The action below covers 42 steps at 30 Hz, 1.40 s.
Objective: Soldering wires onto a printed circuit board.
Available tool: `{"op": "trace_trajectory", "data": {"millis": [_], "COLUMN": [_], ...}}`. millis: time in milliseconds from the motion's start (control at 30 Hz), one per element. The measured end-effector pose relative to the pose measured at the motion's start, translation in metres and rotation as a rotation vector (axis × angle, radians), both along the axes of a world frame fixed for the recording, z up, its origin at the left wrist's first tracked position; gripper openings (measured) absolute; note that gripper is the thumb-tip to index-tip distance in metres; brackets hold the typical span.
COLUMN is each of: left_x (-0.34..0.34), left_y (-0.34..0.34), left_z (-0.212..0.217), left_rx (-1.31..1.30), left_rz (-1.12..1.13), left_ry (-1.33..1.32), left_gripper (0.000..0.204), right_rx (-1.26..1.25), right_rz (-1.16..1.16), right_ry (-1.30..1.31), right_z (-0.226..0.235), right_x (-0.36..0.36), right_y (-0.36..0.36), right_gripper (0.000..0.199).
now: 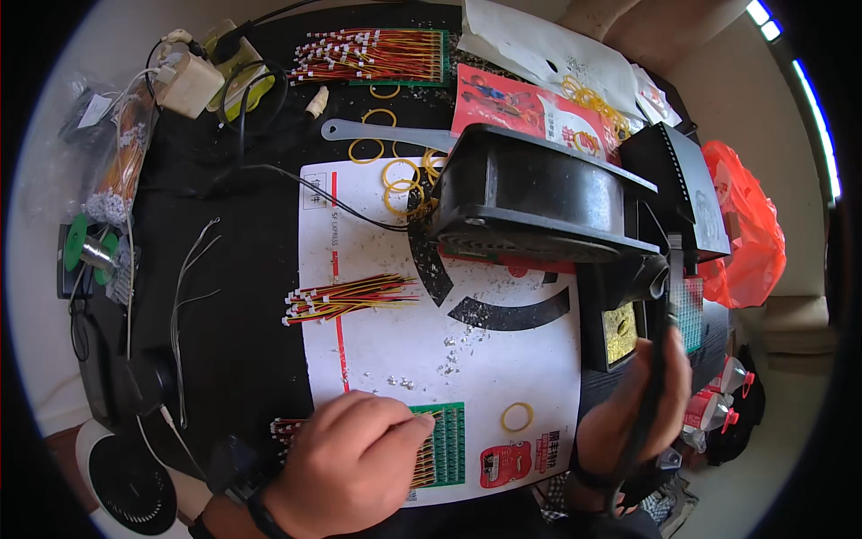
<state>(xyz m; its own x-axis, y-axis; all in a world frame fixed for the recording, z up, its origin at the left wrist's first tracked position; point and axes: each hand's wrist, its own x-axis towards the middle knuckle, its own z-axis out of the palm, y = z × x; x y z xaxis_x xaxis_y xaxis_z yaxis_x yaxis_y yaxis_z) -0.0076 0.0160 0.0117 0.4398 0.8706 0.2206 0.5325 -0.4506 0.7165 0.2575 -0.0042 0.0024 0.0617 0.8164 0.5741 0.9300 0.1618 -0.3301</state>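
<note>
One clear bag of wires [130, 162] sits far left, then a loose bundle of red and yellow wires [350, 298] on the white sheet [530, 377], so I'd say plenty's left to fit. Up back, one packed board [444, 58] is full of wires and looks done to me. The front green board [449, 449], low on the sheet, seems only partway: wires on its left, bare rows on the right. Left hand [350, 454] is bunched over those wires, thumb and finger close together; can't tell if a wire's pinched between. Right hand [642, 409] looks wrapped around a dark corded tool [660, 359], off the board. Clutter-wise: solder spool [94, 250] at left, yellow rubber bands [401, 184] and metal scraps [452, 355] mid-sheet, a big black fan [539, 193] kinda in the way, red plastic bag [745, 234] far right.
</note>
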Motion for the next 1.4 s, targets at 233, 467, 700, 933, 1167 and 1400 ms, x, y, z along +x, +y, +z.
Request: {"op": "trace_trajectory", "data": {"millis": [233,467,700,933,1167,1400], "left_x": [-0.03,-0.036,-0.024,-0.024,-0.032,-0.025], "left_y": [0.023,0.036,0.052,0.05,0.017,0.002], "left_z": [0.004,-0.013,-0.018,-0.021,0.0,0.017], "left_rx": [0.09,0.13,0.293,0.337,0.022,-0.166], "left_rz": [0.441,0.539,0.436,0.439,0.48,0.074], "left_ry": [0.038,0.153,0.206,0.167,-0.161,-0.248], "left_gripper": [0.02,0.029,0.03,0.017,0.014,0.013], "right_rx": [0.103,-0.018,0.134,0.135,0.28,0.126], "right_rz": [-0.204,-0.232,-0.012,0.055,-0.01,0.265], "right_ry": [0.248,0.41,0.509,0.462,0.36,0.803], "right_z": [-0.009,-0.013,-0.022,-0.023,-0.02,-0.009], "right_x": [-0.017,-0.017,-0.011,-0.011,-0.004,-0.036], "right_y": [0.006,0.004,-0.013,-0.017,-0.03,-0.037], "right_gripper": [0.045,0.046,0.051,0.051,0.037,0.052]}}
